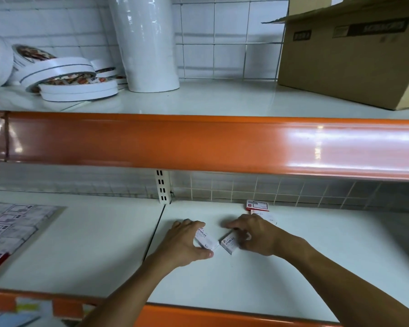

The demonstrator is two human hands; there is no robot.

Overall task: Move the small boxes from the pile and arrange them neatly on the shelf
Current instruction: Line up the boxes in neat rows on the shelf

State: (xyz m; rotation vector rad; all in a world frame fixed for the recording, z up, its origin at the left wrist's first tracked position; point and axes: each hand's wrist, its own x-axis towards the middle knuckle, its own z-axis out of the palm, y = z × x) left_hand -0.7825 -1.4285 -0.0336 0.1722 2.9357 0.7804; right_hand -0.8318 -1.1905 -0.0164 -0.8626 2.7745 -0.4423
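Two staple boxes lie askew on the lower shelf (293,267): the left hand (187,241) pinches the left box (206,240), while the right hand (253,234) curls its fingers round the right box (229,243). Turn both parallel and slide their long sides flush.

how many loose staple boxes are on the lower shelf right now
4 visible: one under the left hand at, one under the right hand at, two behind the right hand, and. The hands may hide more.

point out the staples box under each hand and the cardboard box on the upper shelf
left staples box (207,241), head view, on its printed top face
right staples box (229,241), head view, on its printed top face
cardboard box (345,67), head view, on its front wall
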